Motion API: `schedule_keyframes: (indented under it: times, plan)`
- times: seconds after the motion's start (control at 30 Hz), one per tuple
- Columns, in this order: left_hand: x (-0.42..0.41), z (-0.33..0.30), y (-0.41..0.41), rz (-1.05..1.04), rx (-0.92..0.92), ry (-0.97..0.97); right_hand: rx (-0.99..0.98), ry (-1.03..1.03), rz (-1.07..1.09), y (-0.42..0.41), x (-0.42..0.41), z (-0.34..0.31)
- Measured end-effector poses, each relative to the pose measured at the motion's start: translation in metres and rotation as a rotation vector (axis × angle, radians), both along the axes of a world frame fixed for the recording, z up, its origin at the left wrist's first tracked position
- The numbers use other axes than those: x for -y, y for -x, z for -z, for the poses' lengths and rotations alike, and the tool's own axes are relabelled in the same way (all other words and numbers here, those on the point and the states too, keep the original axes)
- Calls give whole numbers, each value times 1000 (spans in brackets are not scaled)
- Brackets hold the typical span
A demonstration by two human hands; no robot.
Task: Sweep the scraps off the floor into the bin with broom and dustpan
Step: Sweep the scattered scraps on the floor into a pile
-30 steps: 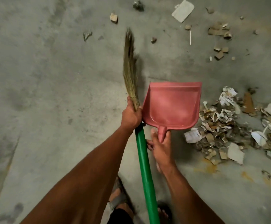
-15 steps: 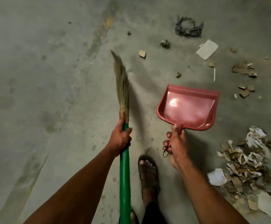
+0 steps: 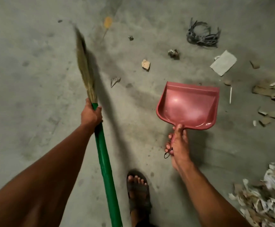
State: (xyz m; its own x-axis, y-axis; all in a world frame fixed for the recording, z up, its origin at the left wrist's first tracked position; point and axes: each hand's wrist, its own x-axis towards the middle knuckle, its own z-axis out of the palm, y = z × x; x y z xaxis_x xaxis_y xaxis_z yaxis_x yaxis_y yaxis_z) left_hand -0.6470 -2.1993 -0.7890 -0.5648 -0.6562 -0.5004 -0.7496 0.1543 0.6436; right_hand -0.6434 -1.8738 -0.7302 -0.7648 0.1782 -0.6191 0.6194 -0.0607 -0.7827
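My left hand (image 3: pixel 90 114) grips the green handle of a grass broom (image 3: pixel 104 163) just below its straw head (image 3: pixel 85 68), which points forward off the floor. My right hand (image 3: pixel 178 143) grips the handle of an empty pink dustpan (image 3: pixel 189 104), held above the concrete floor. A heap of paper and cardboard scraps (image 3: pixel 263 199) lies at the lower right. Loose scraps are scattered ahead: a white sheet (image 3: pixel 223 63), cardboard bits (image 3: pixel 264 91), a tan piece (image 3: pixel 145 64) and a crumpled wad (image 3: pixel 173 54). No bin is in view.
A tangle of dark straps (image 3: pixel 202 36) lies on the floor at the upper right. My sandalled foot (image 3: pixel 138 192) is planted between the broom handle and my right arm. Bare concrete floor (image 3: pixel 27 71) spreads to the left.
I have stepped forward: the scrap heap has slid to the lower right and the scattered scraps ahead have come nearer. Broom and dustpan have moved further apart, still held the same way.
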Motion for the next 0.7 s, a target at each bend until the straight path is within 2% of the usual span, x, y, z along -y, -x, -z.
schedule_keyframes:
  times: [0.13,0.2,0.3,0.47,0.57,0.7]
  plan:
    - [17,47,75,102,221,74,-6,-30,14,62,-14,23]
    - [14,68,105,188,264,111,-11,-11,35,83,-19,35]
    - [8,88,151,309,261,197,-19,14,47,105,-25,56]
    - [6,102,211,457,247,235,-15,20,66,127,-35,83]
    - [-2,109,228,556,233,260,-10,20,117,128,-45,89]
    - [-43,100,237,789,264,319,8,30,176,121,-59,85]
